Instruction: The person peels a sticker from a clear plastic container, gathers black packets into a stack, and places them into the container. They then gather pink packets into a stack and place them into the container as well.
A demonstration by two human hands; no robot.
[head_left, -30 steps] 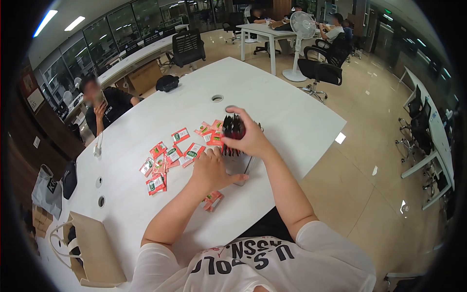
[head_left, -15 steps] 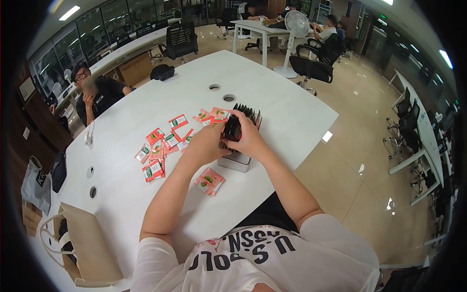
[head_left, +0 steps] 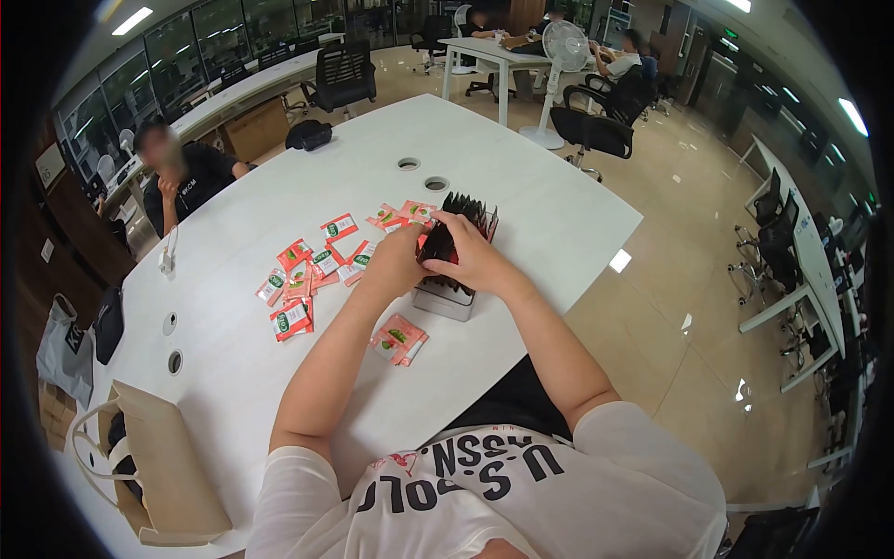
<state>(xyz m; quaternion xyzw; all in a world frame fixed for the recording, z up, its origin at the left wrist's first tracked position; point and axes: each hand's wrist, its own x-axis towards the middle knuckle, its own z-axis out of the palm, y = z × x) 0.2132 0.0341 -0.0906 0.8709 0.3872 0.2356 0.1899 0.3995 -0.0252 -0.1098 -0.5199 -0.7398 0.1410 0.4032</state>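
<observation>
A metal tin [head_left: 443,303] stands on the table near its right edge, filled with a row of upright black packets [head_left: 464,216]. My right hand [head_left: 477,257] curves over the near part of the row, with its thumb and fingers pressed on some of the packets. From the other side my left hand [head_left: 395,265] grips the same packets, its fingertips partly hidden. Red-and-white tea sachets [head_left: 326,263] lie scattered left of my hands, and a few overlap near my left wrist. Another small group of red sachets [head_left: 400,339] lies in front of the tin.
The white table [head_left: 540,200] has round cable holes [head_left: 436,184]. A beige paper bag [head_left: 177,466] stands at the near left, and a black pouch [head_left: 308,136] lies on the far edge. One person [head_left: 191,177] sits across on the left. A fan [head_left: 564,51] and chairs stand beyond.
The view has shifted slightly. Both hands stay at the tin, gripping the black packets, with only a slight change in finger position. The sachets on the table lie as before.
</observation>
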